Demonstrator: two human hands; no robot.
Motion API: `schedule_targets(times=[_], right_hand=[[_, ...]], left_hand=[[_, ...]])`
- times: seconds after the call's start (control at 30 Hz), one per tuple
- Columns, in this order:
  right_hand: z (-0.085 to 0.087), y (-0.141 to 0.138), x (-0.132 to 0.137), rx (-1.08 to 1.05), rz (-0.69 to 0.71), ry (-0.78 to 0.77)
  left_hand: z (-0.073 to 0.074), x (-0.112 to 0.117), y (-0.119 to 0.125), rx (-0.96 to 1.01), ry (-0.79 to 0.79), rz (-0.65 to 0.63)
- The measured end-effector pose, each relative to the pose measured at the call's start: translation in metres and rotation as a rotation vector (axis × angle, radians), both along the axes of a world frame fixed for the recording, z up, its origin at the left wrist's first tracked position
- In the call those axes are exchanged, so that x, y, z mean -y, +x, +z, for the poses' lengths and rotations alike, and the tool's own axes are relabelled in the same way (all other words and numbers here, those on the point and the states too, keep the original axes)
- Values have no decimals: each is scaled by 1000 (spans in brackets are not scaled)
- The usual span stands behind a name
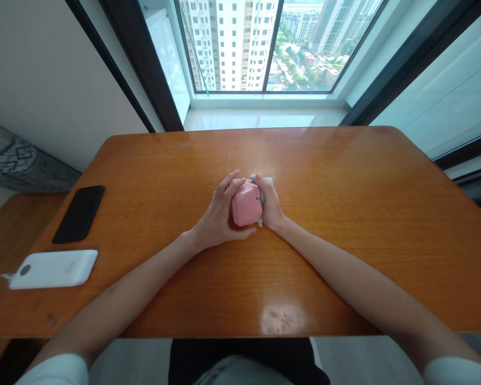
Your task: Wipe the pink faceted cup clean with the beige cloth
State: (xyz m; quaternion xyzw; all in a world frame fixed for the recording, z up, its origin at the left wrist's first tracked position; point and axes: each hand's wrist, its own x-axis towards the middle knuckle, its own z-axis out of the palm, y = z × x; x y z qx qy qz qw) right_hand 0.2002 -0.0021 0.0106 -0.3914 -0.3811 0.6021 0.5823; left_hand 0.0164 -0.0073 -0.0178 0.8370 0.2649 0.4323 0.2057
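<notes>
A small pink box-like object (246, 204) with bevelled edges is between my hands, over the middle of the wooden table (344, 192). My left hand (223, 214) wraps its left side, fingers over the far edge and thumb along the near edge. On the right side, my right hand (270, 203) presses a crumpled whitish cloth or tissue (269, 181) against it. Most of that cloth is hidden by the fingers. A tiny dark spot shows on the pink object's right face. Its exact kind I cannot make out.
At the table's left lie a black phone (78, 214) and, nearer me, a white flat device (54, 269) resembling a power bank, with a short strap or cable end. A window (264, 53) stands beyond the far edge. A patterned cushion or cloth (24, 155) is at the left.
</notes>
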Motion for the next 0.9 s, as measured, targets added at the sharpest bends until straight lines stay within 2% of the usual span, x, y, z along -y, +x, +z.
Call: schedule_targets(times=[0.2,0.27,0.4,0.47,0.53,0.6,0.7,0.8,0.9], right_hand=[[-1,1,5,-2,4,63],[-4,0,7,28,12,101],[-7,0,9,111,40,113],[-6,0,9,122,52,95],[-4,0,7,99,63,71],[-2,0,3,47,47,42],[0,0,-2,-31,42,-7],[0,1,-4,-47,61,-22],[-1,1,1,6,21,30]], left_hand=[[15,5,0,4,12,50],[18,3,-2,30,-80,69],[14,-2,-6,104,-402,56],[10,-4,-7,115,-438,28],[5,-5,-7,117,-358,9],[2,-5,-6,98,-212,-9],[3,-3,-3,26,-30,-18],[9,-1,-1,-18,15,-1],[15,1,-1,-14,15,25]])
